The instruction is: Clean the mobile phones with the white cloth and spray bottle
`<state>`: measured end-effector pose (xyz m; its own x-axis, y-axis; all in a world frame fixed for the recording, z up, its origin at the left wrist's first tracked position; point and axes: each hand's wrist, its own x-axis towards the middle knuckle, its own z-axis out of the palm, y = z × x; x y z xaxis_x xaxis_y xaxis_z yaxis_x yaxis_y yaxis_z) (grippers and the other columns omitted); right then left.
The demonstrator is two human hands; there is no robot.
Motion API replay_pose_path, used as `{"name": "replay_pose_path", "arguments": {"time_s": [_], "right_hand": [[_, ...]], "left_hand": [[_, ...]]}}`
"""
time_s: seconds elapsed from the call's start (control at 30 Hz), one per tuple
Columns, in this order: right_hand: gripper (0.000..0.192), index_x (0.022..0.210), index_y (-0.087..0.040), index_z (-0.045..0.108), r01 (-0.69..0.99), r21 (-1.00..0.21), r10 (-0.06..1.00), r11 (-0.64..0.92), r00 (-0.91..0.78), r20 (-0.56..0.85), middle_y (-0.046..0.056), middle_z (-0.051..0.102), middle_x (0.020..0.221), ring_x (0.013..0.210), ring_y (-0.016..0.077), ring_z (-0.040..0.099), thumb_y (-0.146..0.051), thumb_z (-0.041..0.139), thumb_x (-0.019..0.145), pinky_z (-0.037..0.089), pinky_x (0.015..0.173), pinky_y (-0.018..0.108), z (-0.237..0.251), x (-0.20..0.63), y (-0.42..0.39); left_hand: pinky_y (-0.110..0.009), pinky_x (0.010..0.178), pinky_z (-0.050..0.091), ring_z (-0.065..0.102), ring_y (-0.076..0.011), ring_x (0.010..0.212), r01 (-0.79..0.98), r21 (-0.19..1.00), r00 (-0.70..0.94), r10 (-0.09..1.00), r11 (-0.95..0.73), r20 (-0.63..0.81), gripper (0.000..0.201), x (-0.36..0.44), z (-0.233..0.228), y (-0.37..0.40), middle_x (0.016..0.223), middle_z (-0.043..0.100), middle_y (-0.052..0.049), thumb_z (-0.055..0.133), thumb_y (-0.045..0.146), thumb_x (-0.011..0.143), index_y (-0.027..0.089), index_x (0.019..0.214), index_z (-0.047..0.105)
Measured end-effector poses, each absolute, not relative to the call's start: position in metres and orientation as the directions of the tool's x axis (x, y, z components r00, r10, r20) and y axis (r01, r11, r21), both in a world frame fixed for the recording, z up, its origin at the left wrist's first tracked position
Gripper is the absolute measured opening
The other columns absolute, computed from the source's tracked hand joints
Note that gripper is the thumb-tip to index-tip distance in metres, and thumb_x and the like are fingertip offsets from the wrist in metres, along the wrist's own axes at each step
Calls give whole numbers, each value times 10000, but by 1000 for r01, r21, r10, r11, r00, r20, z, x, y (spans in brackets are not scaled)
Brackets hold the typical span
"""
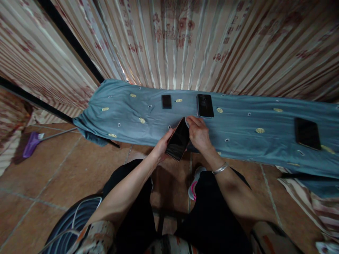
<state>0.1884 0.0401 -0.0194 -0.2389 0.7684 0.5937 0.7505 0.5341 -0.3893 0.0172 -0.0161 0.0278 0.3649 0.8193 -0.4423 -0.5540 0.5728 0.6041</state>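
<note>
Item 1. Purple broom head (31,144), on the tiled floor (53,169) at far left, with its pale handle running right toward the table.

Item 2. Table (124,113), covered by a blue-grey cloth with small yellow oval motifs; it runs from left of centre to the right edge, in front of striped, patterned curtains (185,42).

Item 3. Small dark phone (166,101), lying flat on the cloth near the far edge, left of centre, screen off.

Item 4. Left hand (162,144), grip closed around the left long edge of the held phone, thumb on top, fingers underneath and mostly hidden.

Item 5. Held phone (178,139), dark glossy screen facing up, tilted, raised over the near edge of the table, between both hands. Its lower end hangs over the floor; its upper end is over the cloth.

Item 6. Right hand (198,133), fingers curled in a pinch at the upper end of the held phone; a pale bit shows at the fingertips, and what it is cannot be told. A silver bangle (220,168) sits on that wrist.

Item 7. Larger dark phone (204,105), flat on the cloth just beyond the right hand, apart from it.

Item 8. Black phone (307,133), flat on the cloth at far right, well apart from the others.
</note>
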Motion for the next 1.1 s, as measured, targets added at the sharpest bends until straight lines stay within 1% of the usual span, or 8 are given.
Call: {"name": "replay_pose_path", "arguments": {"time_s": [0.13, 0.3, 0.4, 0.57, 0.73, 0.83, 0.93, 1.1], "right_hand": [[452, 1299, -160, 670, 740, -381, 759, 554, -262, 595, 140, 680, 1306, 1208, 277, 597, -124, 362, 971, 489, 1087, 498, -18, 184, 37], [455, 1289, -142, 674, 727, -347, 728, 593, -300, 616, 126, 684, 1308, 1203, 260, 605, -124, 339, 982, 506, 1077, 451, -17, 175, 32], [462, 1306, -164, 665, 718, -350, 726, 601, -308, 614, 119, 682, 1313, 1205, 259, 608, -125, 335, 985, 495, 1085, 469, -18, 171, 29], [464, 1327, -179, 653, 690, -374, 729, 620, -332, 598, 114, 672, 1332, 1233, 258, 590, -126, 342, 986, 470, 1118, 481, -17, 164, 21], [462, 1348, -179, 647, 649, -389, 709, 654, -347, 614, 123, 677, 1330, 1219, 264, 593, -142, 344, 1001, 492, 1104, 475, -17, 156, 10], [474, 1384, -191, 623, 627, -395, 705, 671, -376, 602, 122, 668, 1349, 1238, 268, 587, -137, 350, 1001, 499, 1106, 476, -16, 151, 4], [470, 1389, -180, 618, 599, -389, 683, 700, -402, 611, 127, 667, 1349, 1242, 266, 590, -140, 346, 1008, 507, 1107, 467, -16, 146, -1], [446, 1364, -156, 634, 551, -383, 639, 741, -403, 655, 141, 674, 1331, 1240, 270, 597, -156, 351, 1019, 524, 1092, 475, -16, 139, -10]], "left_hand": [[-513, 961, 563, 724, -302, 1045, -558, 599, 330, 816, 574, -475, 451, 18, 30, -16, 1186, 745, -115, 443, 419, 1003, 221, 1362, 631], [-504, 993, 547, 711, -296, 1080, -555, 601, 314, 814, 574, -488, 464, 19, 35, -15, 1184, 747, -104, 403, 423, 1016, 217, 1364, 631], [-479, 1010, 539, 705, -285, 1099, -579, 595, 302, 824, 558, -479, 466, 19, 36, -14, 1185, 748, -103, 387, 402, 1023, 192, 1360, 630], [-413, 1044, 515, 689, -261, 1133, -621, 621, 224, 867, 478, -444, 426, 20, 37, -11, 1177, 753, -94, 437, 339, 1006, 157, 1325, 654], [-386, 1083, 482, 666, -245, 1185, -601, 651, 192, 875, 463, -446, 461, 18, 40, -10, 1213, 734, -113, 367, 363, 1027, 115, 1285, 658], [-403, 1087, 480, 647, -247, 1222, -612, 653, 182, 883, 446, -432, 478, 16, 42, -9, 1252, 717, -115, 352, 376, 1031, 119, 1317, 635], [-418, 1078, 491, 646, -258, 1222, -624, 657, 155, 891, 423, -426, 489, 14, 42, -7, 1236, 726, -109, 359, 381, 1028, 124, 1356, 614], [-369, 1053, 507, 676, -241, 1167, -647, 654, 124, 900, 392, -417, 463, 11, 38, -2, 1184, 747, -89, 388, 374, 1017, 142, 1321, 648]]}}
